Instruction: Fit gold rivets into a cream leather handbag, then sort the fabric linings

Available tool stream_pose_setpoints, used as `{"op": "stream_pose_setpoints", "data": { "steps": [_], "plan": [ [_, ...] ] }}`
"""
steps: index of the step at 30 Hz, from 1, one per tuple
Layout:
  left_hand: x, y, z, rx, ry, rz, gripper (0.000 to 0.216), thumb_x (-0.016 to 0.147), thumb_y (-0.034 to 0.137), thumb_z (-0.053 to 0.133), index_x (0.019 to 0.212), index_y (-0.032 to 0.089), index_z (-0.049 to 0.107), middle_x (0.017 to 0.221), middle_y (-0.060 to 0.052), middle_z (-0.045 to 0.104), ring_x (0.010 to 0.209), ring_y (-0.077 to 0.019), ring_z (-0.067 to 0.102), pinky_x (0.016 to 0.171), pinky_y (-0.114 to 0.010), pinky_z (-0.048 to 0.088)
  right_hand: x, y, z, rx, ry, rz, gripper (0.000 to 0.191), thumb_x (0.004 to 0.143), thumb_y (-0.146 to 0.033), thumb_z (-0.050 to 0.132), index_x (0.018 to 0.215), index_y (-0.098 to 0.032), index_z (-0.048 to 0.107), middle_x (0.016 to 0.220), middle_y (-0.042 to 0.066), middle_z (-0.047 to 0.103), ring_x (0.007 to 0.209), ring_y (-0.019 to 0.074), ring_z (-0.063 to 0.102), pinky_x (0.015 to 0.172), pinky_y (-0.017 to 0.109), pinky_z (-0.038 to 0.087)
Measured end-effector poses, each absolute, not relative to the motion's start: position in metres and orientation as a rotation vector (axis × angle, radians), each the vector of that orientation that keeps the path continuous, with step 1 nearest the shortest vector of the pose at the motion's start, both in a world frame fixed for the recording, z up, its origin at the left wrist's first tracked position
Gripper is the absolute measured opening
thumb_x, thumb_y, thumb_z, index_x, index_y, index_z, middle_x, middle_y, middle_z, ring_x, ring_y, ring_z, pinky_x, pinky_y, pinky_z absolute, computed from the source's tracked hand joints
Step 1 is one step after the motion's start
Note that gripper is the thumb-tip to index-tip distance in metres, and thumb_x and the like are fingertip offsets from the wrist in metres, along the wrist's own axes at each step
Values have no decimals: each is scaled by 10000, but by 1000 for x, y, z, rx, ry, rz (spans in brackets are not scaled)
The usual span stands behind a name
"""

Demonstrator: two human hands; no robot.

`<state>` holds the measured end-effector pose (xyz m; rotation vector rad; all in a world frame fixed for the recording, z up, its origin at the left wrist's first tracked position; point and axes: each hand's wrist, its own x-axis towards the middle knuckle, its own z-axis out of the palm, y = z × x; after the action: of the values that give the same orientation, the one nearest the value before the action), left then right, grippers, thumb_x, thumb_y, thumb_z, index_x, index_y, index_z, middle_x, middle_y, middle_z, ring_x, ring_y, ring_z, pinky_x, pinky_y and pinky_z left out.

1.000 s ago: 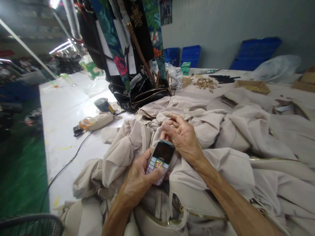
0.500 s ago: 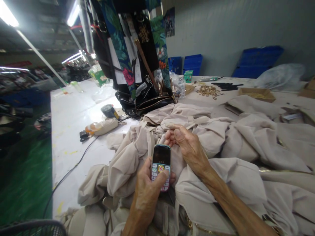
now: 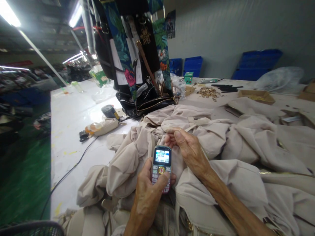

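My left hand is wrapped round a small keypad phone, held upright with its screen facing me. The thumb rests on the keys at the right, just below the screen. The screen is lit blue and white with lines of text. Beside the phone's upper right corner is my right hand, its fingers loosely bent and apart, with nothing visible in them. Under and around both hands lies a heap of beige bags with soft folds and gold zips.
Black bags with floral straps hang and rest at the back. On the white table are a beige pouch, a dark cylindrical container, a black cable, gold metal pieces and a cardboard tray. Blue bins stand behind.
The phone's screen has gone from dark to lit with text. My left thumb has shifted slightly on the keys. My right hand has stayed nearly in place.
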<state>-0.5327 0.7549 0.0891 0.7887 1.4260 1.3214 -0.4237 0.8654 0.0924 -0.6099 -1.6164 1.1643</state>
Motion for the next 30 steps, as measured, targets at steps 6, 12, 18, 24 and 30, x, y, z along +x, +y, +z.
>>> {"op": "stream_pose_setpoints", "data": {
  "steps": [6,12,18,24,30],
  "plan": [
    [-533,755,87,788,1430,1320,580,709,388,713,1190,147,495,725,-29,706,629,-169,661,609,-234,532,-424,866,91,-616,-1613,1164,392,986,-486,418,1038,-168,640,845,43,671,746,149,631,699,270,503],
    [-533,756,88,773,1414,1330,595,707,361,719,1208,147,479,734,-31,706,629,-155,655,602,-215,519,-424,865,90,-602,-1602,1184,401,985,-492,415,1042,-164,638,841,44,669,732,150,627,697,276,503],
    [-534,756,89,821,1428,1311,533,735,342,685,1188,142,488,760,-39,713,645,-168,666,624,-238,536,-424,865,90,-608,-1606,1192,394,987,-486,414,1050,-164,633,856,46,670,752,151,627,710,275,503],
    [-533,755,88,786,1417,1330,528,712,363,704,1157,145,521,722,-26,703,623,-160,656,608,-227,528,-424,865,91,-605,-1602,1190,413,980,-506,417,1056,-161,630,853,49,668,741,154,624,699,277,502],
    [-532,755,87,767,1420,1364,547,696,340,711,1170,145,520,708,-20,693,599,-148,636,592,-221,520,-424,864,92,-609,-1634,1170,403,980,-506,414,1027,-172,633,841,41,668,735,153,624,696,275,497]
  ]
}}
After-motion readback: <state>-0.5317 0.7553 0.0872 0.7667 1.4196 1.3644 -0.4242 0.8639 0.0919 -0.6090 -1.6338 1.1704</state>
